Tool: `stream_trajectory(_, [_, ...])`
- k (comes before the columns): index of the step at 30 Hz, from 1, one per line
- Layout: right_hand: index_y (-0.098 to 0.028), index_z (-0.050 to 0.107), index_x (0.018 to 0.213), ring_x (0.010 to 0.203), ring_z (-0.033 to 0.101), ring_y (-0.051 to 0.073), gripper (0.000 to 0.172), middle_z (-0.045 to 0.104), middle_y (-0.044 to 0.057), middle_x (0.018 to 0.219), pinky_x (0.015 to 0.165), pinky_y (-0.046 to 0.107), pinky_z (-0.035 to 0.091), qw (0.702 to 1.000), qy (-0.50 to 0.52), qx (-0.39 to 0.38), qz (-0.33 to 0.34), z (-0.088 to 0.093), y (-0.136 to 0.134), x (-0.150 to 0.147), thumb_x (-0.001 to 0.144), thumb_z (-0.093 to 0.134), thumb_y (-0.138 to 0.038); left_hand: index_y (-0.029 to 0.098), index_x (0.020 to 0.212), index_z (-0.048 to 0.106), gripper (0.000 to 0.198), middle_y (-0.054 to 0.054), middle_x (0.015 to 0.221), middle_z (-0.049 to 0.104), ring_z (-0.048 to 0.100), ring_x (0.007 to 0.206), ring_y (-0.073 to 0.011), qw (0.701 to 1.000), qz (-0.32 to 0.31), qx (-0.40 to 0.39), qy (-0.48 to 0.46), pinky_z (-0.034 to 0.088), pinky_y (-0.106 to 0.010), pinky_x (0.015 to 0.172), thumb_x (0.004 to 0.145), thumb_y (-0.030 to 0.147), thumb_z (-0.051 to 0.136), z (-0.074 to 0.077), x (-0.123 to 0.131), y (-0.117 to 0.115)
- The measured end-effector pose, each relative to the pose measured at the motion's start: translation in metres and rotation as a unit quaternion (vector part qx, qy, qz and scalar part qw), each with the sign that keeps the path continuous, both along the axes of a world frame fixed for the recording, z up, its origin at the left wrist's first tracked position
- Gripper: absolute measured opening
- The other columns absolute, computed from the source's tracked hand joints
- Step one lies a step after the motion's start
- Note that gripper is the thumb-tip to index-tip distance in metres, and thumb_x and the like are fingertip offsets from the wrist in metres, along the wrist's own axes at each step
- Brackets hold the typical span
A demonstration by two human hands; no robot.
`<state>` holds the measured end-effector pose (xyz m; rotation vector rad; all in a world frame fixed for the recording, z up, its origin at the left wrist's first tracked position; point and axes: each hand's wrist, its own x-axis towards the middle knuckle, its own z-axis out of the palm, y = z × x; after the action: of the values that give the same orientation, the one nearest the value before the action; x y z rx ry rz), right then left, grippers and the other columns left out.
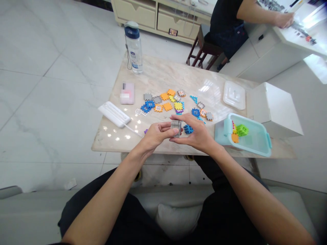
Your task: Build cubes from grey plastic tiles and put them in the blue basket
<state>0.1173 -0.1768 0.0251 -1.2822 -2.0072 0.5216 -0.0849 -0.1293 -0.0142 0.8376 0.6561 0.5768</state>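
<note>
Close to the table's front edge, a small stack of grey interlocking tiles (pixel 175 124) is held up between both hands. My left hand (pixel 157 133) grips it from the left, thumb pressed on its near face. On the other side, my right hand (pixel 198 132) curves around it, fingers at the top and thumb along the bottom. A stack of blue tiles (pixel 188 129) lies beside my right hand, partly covered by it. Behind the hands, loose tiles are spread out: an orange tile (pixel 167 107), a yellow tile (pixel 178 106), a dark blue tile (pixel 150 104) and a grey tile (pixel 148 97).
A pale blue bin (pixel 255 149) with a few tiles stands at right, near a white box (pixel 278 105) and a clear lid (pixel 234 95). Left are a water bottle (pixel 134 51), a pink packet (pixel 127 93) and a white device (pixel 114 114) with a cable. Another person (pixel 227 23) sits behind.
</note>
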Motion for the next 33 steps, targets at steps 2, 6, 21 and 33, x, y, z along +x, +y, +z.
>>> stream_trajectory(2, [-0.030,0.068,0.145,0.117,0.073,0.029,0.066,0.078,0.008,0.128,0.105,0.046,0.058,1.000,0.003,0.003,0.000,0.0015,0.0001,-0.0002,0.086,0.092,-0.048,0.013,0.121,0.083,0.061,-0.015,0.111,0.085,0.079,0.108,-0.0305,1.000,-0.005,0.000,0.000,0.060,-0.039,0.098,0.073,0.046,0.099,0.0005,-0.0018,0.0004])
stream_trajectory(6, [-0.029,0.072,0.140,0.115,0.074,0.028,0.057,0.079,0.008,0.126,0.104,0.045,0.059,1.000,0.010,0.002,0.005,0.0023,-0.0001,-0.0017,0.089,0.090,-0.048,0.014,0.121,0.083,0.055,-0.014,0.117,0.084,0.079,0.110,-0.0291,0.999,-0.039,0.013,-0.013,0.058,-0.037,0.099,0.081,0.049,0.094,-0.0005,-0.0041,-0.0003])
stream_trajectory(21, [-0.030,0.074,0.135,0.116,0.073,0.028,0.051,0.079,0.006,0.125,0.107,0.048,0.059,1.000,0.005,-0.022,0.003,0.0087,0.0000,-0.0012,0.088,0.090,-0.043,0.015,0.123,0.082,0.056,-0.015,0.119,0.084,0.078,0.112,-0.0309,0.999,-0.032,0.026,0.005,0.058,-0.041,0.103,0.081,0.050,0.093,0.0016,-0.0026,-0.0033])
stream_trajectory(33, [-0.030,0.073,0.138,0.117,0.072,0.028,0.053,0.079,0.006,0.127,0.106,0.047,0.059,1.000,0.019,-0.014,0.014,0.0098,-0.0022,-0.0063,0.089,0.089,-0.041,0.013,0.119,0.082,0.055,-0.015,0.120,0.082,0.077,0.114,-0.0301,0.999,-0.043,-0.002,-0.030,0.057,-0.038,0.100,0.080,0.051,0.094,0.0019,-0.0026,-0.0051])
